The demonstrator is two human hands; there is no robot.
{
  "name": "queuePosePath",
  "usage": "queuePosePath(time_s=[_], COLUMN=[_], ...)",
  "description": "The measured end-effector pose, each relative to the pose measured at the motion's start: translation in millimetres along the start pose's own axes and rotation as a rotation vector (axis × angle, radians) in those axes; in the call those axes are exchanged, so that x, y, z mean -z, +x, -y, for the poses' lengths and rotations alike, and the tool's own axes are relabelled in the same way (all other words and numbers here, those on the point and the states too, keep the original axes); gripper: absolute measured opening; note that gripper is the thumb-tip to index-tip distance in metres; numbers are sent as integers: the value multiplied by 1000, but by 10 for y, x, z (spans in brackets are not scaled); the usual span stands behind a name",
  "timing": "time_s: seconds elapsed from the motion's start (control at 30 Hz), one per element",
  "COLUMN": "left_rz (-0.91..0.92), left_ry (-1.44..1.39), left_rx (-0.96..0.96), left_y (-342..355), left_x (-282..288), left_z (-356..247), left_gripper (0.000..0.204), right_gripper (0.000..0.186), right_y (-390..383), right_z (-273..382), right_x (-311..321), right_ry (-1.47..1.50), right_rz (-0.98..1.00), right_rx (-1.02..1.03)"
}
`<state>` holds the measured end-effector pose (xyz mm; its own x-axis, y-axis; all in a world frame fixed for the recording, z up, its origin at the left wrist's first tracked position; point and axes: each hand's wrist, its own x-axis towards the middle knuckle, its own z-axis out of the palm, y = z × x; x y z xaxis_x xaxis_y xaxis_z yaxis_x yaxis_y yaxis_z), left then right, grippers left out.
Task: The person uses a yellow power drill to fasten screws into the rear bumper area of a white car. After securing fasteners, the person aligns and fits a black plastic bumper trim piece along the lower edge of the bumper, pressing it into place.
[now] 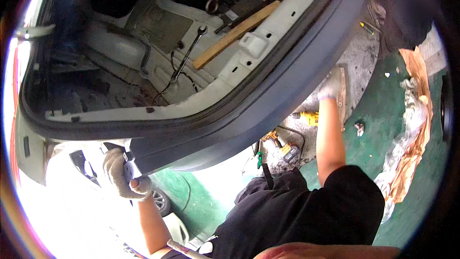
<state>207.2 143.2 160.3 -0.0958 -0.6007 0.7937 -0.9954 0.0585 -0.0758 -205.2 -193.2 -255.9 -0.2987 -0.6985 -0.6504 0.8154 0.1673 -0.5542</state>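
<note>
1. Stripped white car body shell [143,33], open at the rear, above a green workshop floor [378,110].
2. Dark bumper panel [268,96] along the shell's rear edge.
3. Crumpled brown paper [412,134] heaped on the floor.
4. Left hand [125,175], gloved, clenched around the bumper's lower corner.
5. Right hand [329,86], gloved, against the bumper's far side; grip impossible to tell.
6. Wooden handle [235,34] and spanner [189,52] inside the shell.

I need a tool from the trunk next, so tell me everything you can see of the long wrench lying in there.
The combination wrench is a long, slim bar of bare, bright metal. Its open-jaw end points up and right, near the lower end of a wooden handle; the other end is too small to make out. It lies slanted and flat on the stripped, pale trunk floor, over a thin dark cable. No hand touches it.
</note>
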Motion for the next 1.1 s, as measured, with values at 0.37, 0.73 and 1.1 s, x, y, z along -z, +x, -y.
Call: queuePosePath(time_s=[0.37, 0.73, 1.1], left_rz=[33, -29, -63], left_ry=[33, 3, 11], left_rx=[-43, 4, -67], left_y=[62, 76, 29], left_x=[162, 239, 260], left_z=[-27, 27, 8], left_gripper=[55, 39, 39], right_gripper=[22, 34, 46], right_y=[-3056, -3379, -3416], right_z=[758, 735, 410], right_x=[-1387, -1084, -1104], right_ry=[-1039, -1107, -1204], right_rz=[632, 745, 567], right_rx=[1665, 1638, 1779])
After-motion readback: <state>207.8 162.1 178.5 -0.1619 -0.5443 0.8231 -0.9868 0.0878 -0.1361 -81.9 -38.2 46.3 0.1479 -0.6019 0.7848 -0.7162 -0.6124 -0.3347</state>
